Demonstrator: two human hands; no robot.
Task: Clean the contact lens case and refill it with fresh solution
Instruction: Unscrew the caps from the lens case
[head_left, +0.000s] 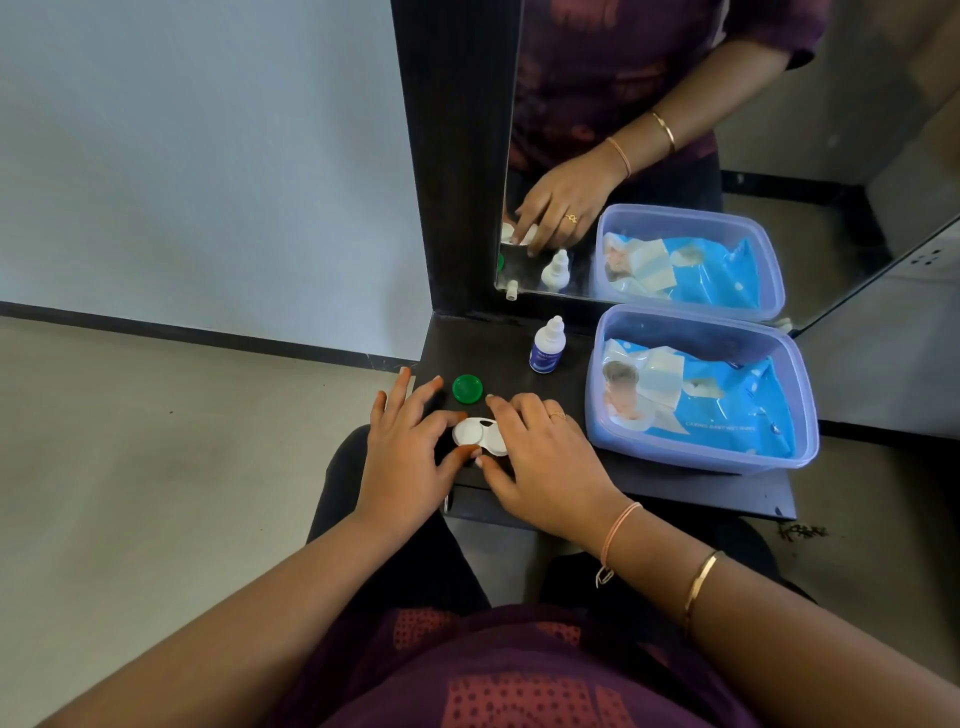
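My left hand (402, 452) and right hand (540, 457) pinch the white lens case (478, 435); near the bench (675, 491) edge, it could slip off.

We see a pale blue wall (208, 156) meeting a beige floor (156, 467) at a dark skirting strip (208, 332), with a dark shelf (519, 343) beneath a black-framed mirror (857, 182).
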